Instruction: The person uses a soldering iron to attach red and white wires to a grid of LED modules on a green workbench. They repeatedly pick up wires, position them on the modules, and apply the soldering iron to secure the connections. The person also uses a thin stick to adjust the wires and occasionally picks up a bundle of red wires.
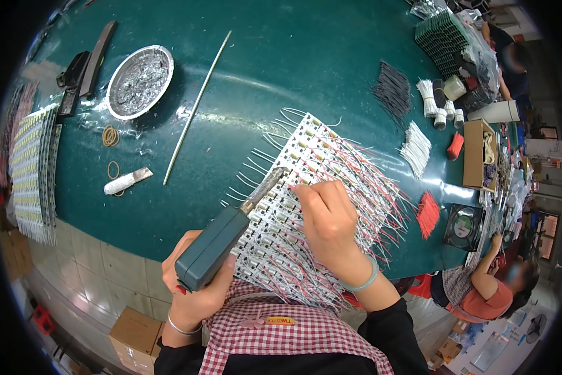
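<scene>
Gripping the green soldering gun (pixel 211 249) in our left hand (pixel 200 301), we held its tip (pixel 276 177) at the white circuit-board panel (pixel 273 214) by the green table's edge (pixel 115 245); our right hand (pixel 330 215) pinched a red wire (pixel 291 187) (a red wire bundle (pixel 427 215) lay nearby).

Just behind the right hand (pixel 328 215), the wrist is circled by a smooth, pale greenish bangle (pixel 363 285); behind the left hand (pixel 200 301), a thin, silvery band (pixel 185 330) is worn. Farther back from each hand, the forearm is covered by a loose black sleeve (pixel 393 337). Between and behind the hands, an apron (pixel 318 334) checked in dark red and white is worn over black clothing (pixel 281 366), and by it a pinkish ornament (pixel 252 321) and a small yellow badge (pixel 281 321) with lettering are borne side by side.
</scene>
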`<state>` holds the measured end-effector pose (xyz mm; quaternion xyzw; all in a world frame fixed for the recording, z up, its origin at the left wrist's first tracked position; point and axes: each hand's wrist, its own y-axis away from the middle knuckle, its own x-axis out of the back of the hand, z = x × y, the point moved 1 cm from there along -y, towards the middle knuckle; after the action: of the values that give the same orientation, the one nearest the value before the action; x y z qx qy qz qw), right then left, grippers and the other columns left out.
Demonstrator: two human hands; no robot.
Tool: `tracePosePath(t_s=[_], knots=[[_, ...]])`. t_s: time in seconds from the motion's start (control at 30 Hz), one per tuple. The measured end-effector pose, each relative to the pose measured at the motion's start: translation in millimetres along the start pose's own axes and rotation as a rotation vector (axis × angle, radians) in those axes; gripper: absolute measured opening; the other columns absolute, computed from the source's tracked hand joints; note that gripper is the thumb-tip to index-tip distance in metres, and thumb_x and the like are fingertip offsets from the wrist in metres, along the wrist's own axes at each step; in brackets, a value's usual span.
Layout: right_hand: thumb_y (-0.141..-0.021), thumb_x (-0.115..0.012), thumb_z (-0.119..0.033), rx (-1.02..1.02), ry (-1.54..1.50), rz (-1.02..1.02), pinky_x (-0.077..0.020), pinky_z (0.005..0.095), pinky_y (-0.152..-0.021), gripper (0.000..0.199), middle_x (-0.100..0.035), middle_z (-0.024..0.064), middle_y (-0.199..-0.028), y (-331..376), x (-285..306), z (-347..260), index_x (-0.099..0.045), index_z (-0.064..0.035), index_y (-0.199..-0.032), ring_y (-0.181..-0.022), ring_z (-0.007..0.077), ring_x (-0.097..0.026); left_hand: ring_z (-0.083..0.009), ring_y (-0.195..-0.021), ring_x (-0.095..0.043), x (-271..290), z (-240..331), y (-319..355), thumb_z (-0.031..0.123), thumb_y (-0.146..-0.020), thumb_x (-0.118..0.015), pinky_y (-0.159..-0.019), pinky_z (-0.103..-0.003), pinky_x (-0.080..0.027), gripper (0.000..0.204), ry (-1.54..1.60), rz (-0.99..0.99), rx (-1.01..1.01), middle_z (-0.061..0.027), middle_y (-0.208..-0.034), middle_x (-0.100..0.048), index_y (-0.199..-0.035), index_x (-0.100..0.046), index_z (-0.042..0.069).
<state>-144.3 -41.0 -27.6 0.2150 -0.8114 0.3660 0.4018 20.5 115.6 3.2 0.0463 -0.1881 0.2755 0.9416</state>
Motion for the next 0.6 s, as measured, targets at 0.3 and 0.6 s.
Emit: tracePosePath(t_s=[0.3,0.6], knots=[[-0.071,-0.068,0.007,-0.004,-0.039,-0.027,-0.0473,0.0350,-0.058,0.030,-0.056,0.0090,-0.083,6.2,-5.0,1.5,-0.068,-0.0003,-0.100,-0.074,0.0241,-0.056,-0.0229,-0.073,-0.066,-4.0,-5.6,6.8,-0.006,-0.069,-0.074,-0.064,-0.031,-0.051,0.022,0.103,0.053,-0.034,-0.0166,-0.088,-0.068,-0.090,-0.068,-0.007],[-0.071,-0.068,0.008,-0.003,-0.013,-0.028,-0.0484,0.0343,-0.060,0.029,-0.055,0.0093,-0.083,7.6,-6.6,1.2,-0.069,0.0012,-0.099,-0.074,0.0239,-0.057,-0.0212,-0.070,-0.064,-5.6,-5.7,7.9,-0.006,-0.070,-0.073,-0.062,-0.030,-0.050,0.018,0.093,0.045,-0.019,-0.0142,-0.084,-0.066,-0.087,-0.068,-0.006]])
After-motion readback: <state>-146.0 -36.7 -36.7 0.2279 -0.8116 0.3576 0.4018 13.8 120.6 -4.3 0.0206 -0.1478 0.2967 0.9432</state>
